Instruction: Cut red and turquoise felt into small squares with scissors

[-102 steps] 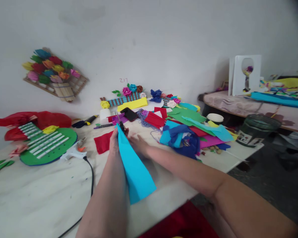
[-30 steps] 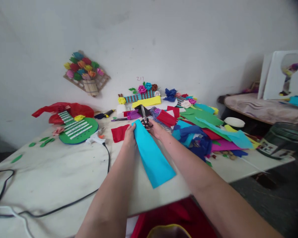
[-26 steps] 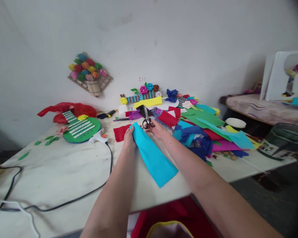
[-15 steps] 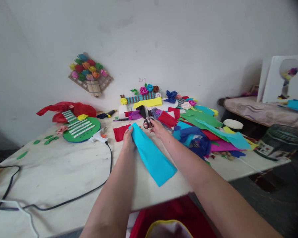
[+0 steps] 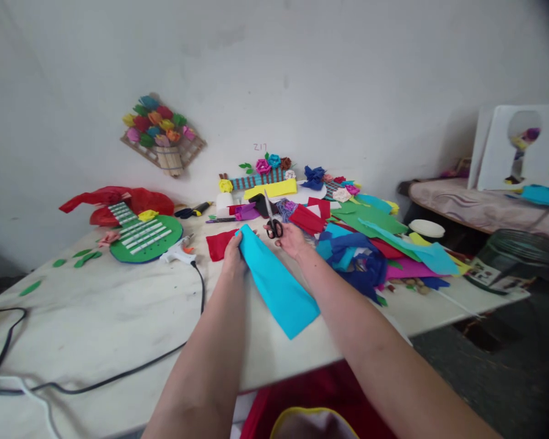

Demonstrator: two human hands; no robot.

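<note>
1. At the near edge, a red cloth with a yellow-rimmed opening (image 5: 311,396) is seen below the desk (image 5: 119,311).
2. A long blue strip (image 5: 279,283) is held above the near part of the desk, its wide end slanted toward the viewer and its narrow end pinched by the left hand (image 5: 235,251).
3. A pair of black-handled scissors (image 5: 273,222) is gripped by the handles in the right hand (image 5: 293,241), just beside the strip's narrow end; the blades are pointed away.
4. To the left, a black cord (image 5: 132,367) is stretched across the desk to a white glue gun (image 5: 179,251), which is laid near a green guitar-shaped piece (image 5: 147,239).
5. A small red piece (image 5: 220,246) is partly covered by the left hand.
6. To the right, a crumpled dark blue piece (image 5: 366,262) is heaped with sheets of other colours, and a glass jar (image 5: 515,259) is placed at the desk's right end.
7. Farther back, a folded yellow strip (image 5: 271,189) is laid before coloured flowers (image 5: 274,162).
8. On the wall, a bouquet decoration (image 5: 160,131) is mounted.
</note>
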